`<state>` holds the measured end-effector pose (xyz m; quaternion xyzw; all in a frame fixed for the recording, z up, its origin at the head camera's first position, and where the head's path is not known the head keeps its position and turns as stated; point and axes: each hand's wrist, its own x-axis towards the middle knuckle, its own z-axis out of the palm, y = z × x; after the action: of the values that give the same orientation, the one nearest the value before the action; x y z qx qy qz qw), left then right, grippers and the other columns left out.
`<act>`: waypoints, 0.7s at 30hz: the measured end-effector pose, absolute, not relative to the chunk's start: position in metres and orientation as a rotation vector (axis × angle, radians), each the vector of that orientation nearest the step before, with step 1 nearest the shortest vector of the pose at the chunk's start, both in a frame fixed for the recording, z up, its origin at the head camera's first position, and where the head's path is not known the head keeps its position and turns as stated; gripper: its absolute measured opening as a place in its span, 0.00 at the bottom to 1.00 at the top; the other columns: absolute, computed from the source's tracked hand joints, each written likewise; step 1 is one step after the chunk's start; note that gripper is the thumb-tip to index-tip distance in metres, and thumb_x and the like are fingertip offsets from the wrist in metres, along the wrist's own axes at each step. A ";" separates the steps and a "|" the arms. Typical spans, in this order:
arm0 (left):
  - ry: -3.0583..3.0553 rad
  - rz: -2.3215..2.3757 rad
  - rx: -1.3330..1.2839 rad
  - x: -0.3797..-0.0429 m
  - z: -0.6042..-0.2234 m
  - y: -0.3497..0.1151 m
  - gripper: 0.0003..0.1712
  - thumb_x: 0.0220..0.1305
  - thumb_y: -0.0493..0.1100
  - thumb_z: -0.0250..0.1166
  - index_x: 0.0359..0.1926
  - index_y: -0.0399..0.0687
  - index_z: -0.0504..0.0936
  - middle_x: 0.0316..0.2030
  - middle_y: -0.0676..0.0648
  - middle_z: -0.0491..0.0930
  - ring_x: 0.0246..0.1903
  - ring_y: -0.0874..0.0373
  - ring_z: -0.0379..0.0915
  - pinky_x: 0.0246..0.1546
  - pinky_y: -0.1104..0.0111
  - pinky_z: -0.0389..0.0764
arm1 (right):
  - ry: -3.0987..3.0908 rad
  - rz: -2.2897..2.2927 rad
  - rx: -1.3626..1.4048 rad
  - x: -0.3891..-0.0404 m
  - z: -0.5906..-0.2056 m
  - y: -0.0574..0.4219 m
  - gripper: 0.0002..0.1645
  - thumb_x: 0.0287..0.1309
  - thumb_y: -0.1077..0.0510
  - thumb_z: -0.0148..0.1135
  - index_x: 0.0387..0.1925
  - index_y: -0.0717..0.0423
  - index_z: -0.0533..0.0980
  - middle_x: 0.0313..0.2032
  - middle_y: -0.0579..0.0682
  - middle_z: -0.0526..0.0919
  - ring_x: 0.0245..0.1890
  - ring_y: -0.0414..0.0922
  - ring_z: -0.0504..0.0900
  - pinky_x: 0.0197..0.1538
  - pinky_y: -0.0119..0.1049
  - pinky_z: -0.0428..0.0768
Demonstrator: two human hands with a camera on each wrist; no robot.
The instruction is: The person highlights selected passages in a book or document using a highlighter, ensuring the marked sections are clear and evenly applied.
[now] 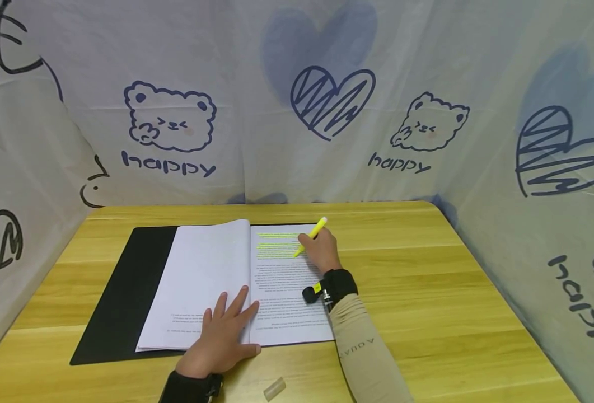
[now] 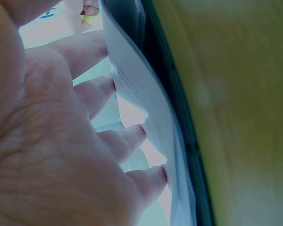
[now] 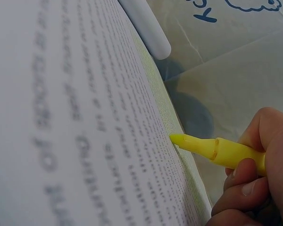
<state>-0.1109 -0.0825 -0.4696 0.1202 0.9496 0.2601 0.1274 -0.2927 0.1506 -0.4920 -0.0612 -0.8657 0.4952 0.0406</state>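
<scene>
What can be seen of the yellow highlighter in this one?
The yellow highlighter looks plastic: a thick barrel, narrower neck, exposed bright-yellow tip and whitish tail end. The right hand pinches it at a slant, tail pointing up and to the right in the head view. Its tip appears to touch the printed page, by the lowest yellow-marked lines.

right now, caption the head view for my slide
Yellow highlighter in the right-hand grip, tip at a partly highlighted page, left-hand grip spread on the facing page.
</scene>
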 end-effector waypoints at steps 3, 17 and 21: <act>2.762 0.759 0.353 -0.111 -0.469 -0.082 0.48 0.55 0.49 0.80 0.75 0.46 0.71 0.82 0.41 0.48 0.79 0.29 0.31 0.71 0.28 0.36 | -2.643 1.521 -0.185 -0.293 -0.493 0.152 0.15 0.65 0.52 0.63 0.30 0.59 0.75 0.24 0.49 0.69 0.25 0.47 0.69 0.32 0.40 0.67; 2.764 0.752 0.357 -0.111 -0.469 -0.083 0.48 0.55 0.50 0.79 0.75 0.46 0.71 0.82 0.41 0.48 0.79 0.29 0.32 0.70 0.28 0.37 | -2.647 1.521 -0.224 -0.295 -0.495 0.154 0.15 0.65 0.50 0.64 0.32 0.59 0.75 0.24 0.49 0.69 0.25 0.47 0.72 0.33 0.38 0.68; 2.759 0.755 0.354 -0.111 -0.469 -0.083 0.48 0.55 0.50 0.79 0.75 0.46 0.71 0.82 0.42 0.47 0.79 0.29 0.31 0.70 0.28 0.36 | -2.649 1.528 -0.238 -0.294 -0.494 0.154 0.15 0.65 0.50 0.64 0.33 0.59 0.75 0.25 0.50 0.70 0.26 0.47 0.72 0.34 0.38 0.68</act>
<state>-0.1106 -0.0827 -0.4690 0.1217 0.9493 0.2596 0.1292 -0.2938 0.1540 -0.4942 -0.0777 -0.8630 0.4977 0.0372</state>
